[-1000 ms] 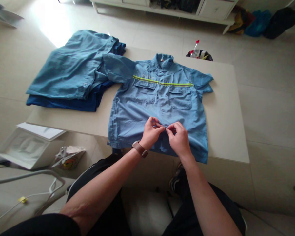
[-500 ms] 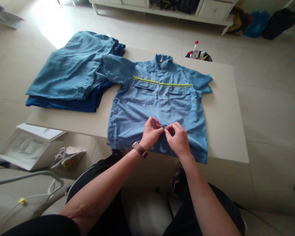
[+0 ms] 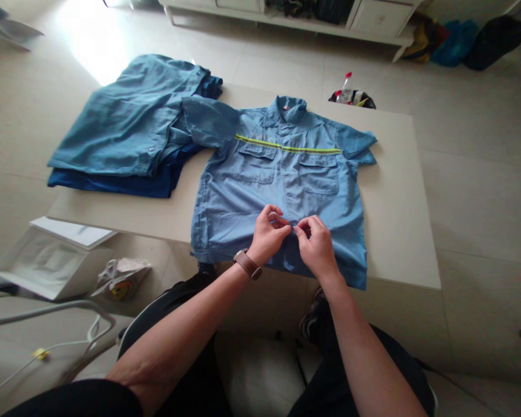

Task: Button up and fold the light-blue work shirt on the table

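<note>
Looking at a blue shirt [image 3: 282,179], spread front-up on the white table [image 3: 395,231], collar at far side, hem slightly past near edge. Pinched at the front placket, low down, by left hand [image 3: 269,234] and right hand [image 3: 315,243], thumbs to fingertips, just beside each other. By the look of it, only a bit of cloth in each pinch; can't make out any button under the tips. Probably at the lower front closure; fastening or unfastening, can't tell. Should call for a tight pinch, edges lined up, no tug on the hem. To the left: folded garment stack [image 3: 113,121], touching or lapped by the near sleeve, can't tell which; could shift with a sideways drag. Beyond far edge: bin with bottles [image 3: 360,99]. Down off near-left edge: white box [image 3: 39,263], plastic bag [image 3: 121,281]. Nothing between hands and placket.
</note>
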`<state>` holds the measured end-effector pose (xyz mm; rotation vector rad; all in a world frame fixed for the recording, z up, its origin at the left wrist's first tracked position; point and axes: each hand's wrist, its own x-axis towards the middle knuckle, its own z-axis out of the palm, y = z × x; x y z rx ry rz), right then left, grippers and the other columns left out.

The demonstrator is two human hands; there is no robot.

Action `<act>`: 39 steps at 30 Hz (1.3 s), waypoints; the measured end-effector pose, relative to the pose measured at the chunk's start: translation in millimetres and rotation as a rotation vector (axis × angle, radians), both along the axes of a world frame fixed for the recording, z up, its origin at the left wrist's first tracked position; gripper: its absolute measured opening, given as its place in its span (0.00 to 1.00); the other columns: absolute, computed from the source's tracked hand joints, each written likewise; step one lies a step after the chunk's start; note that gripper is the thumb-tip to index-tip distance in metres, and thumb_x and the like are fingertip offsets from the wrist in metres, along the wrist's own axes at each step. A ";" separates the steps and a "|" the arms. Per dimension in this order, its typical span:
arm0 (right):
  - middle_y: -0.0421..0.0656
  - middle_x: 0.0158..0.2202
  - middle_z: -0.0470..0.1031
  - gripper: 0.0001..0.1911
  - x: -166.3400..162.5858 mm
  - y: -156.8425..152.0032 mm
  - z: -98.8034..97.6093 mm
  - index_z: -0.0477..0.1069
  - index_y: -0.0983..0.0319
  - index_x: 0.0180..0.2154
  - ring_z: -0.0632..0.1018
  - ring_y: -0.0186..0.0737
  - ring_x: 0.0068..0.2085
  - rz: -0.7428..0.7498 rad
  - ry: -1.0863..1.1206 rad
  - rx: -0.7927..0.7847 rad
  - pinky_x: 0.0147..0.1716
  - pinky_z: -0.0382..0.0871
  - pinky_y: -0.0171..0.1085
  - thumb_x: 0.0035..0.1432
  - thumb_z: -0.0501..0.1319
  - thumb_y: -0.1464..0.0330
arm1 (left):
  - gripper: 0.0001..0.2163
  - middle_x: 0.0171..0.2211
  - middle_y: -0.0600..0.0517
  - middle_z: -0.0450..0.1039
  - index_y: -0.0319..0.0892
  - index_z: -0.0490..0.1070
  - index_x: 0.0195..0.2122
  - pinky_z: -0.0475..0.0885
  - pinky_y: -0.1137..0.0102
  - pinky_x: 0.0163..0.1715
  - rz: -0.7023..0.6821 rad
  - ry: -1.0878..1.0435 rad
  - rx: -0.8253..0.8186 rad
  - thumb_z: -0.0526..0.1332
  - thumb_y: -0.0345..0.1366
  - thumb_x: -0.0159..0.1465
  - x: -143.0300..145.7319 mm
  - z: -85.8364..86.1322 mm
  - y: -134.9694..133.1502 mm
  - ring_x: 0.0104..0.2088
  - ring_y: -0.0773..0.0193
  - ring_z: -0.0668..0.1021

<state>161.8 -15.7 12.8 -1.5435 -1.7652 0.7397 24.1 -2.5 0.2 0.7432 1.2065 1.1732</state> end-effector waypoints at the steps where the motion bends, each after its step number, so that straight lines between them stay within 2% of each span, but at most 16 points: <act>1: 0.43 0.34 0.70 0.07 0.1 0.4 -0.5 0.65 0.58 0.31 0.73 0.43 0.37 -0.005 0.012 -0.007 0.39 0.68 0.41 0.63 0.57 0.71 | 0.17 0.28 0.58 0.71 0.43 0.62 0.36 0.68 0.76 0.29 -0.005 -0.002 -0.001 0.66 0.26 0.48 0.0 0.8 -0.1 0.28 0.71 0.75; 7: 0.43 0.33 0.71 0.06 0.2 1.7 -1.6 0.67 0.59 0.31 0.74 0.43 0.36 -0.094 0.097 -0.052 0.36 0.69 0.40 0.62 0.60 0.68 | 0.17 0.29 0.57 0.73 0.43 0.63 0.37 0.68 0.76 0.30 -0.039 0.015 -0.001 0.68 0.26 0.50 -2.9 4.7 2.8 0.28 0.71 0.76; 11: 0.43 0.33 0.72 0.06 0.6 1.1 -0.9 0.68 0.59 0.31 0.74 0.42 0.36 -0.138 0.133 -0.060 0.35 0.69 0.39 0.61 0.60 0.67 | 0.15 0.28 0.55 0.73 0.41 0.66 0.33 0.68 0.75 0.31 -0.136 0.031 -0.040 0.71 0.28 0.49 -4.8 1.4 4.6 0.29 0.71 0.75; 14: 0.44 0.33 0.72 0.06 0.9 1.0 -1.4 0.69 0.60 0.31 0.74 0.42 0.36 -0.144 0.144 -0.066 0.35 0.70 0.39 0.61 0.60 0.67 | 0.11 0.25 0.55 0.71 0.39 0.69 0.28 0.64 0.75 0.27 -0.253 0.074 -0.079 0.71 0.33 0.51 -4.9 -1.7 3.4 0.26 0.72 0.71; 16: 0.43 0.33 0.72 0.06 1.0 1.3 -1.9 0.69 0.60 0.31 0.75 0.42 0.36 -0.145 0.146 -0.070 0.35 0.70 0.39 0.61 0.60 0.66 | 0.11 0.24 0.55 0.70 0.38 0.70 0.26 0.60 0.75 0.25 -0.307 0.106 -0.072 0.71 0.37 0.52 -5.2 -2.3 2.3 0.24 0.72 0.68; 20: 0.43 0.32 0.73 0.07 0.9 2.3 -1.7 0.69 0.60 0.31 0.75 0.41 0.36 -0.154 0.153 -0.078 0.35 0.70 0.38 0.60 0.61 0.65 | 0.14 0.24 0.55 0.69 0.37 0.70 0.24 0.58 0.74 0.25 -0.336 0.161 -0.022 0.70 0.42 0.52 -6.3 -1.2 1.7 0.25 0.72 0.67; 33: 0.44 0.32 0.73 0.10 2.8 3.1 -0.3 0.70 0.60 0.31 0.74 0.41 0.35 -0.185 0.188 -0.128 0.35 0.69 0.38 0.59 0.61 0.61 | 0.10 0.21 0.58 0.60 0.38 0.66 0.25 0.54 0.74 0.26 -0.417 0.298 0.151 0.63 0.39 0.58 -10.1 -0.3 4.1 0.25 0.72 0.62; 39: 0.42 0.30 0.72 0.12 7.0 5.2 -7.9 0.69 0.60 0.32 0.73 0.40 0.33 -0.209 0.282 -0.250 0.36 0.66 0.39 0.56 0.62 0.57 | 0.07 0.23 0.58 0.62 0.37 0.69 0.28 0.57 0.74 0.28 -0.451 0.366 0.208 0.63 0.35 0.58 -12.8 4.3 6.0 0.27 0.71 0.64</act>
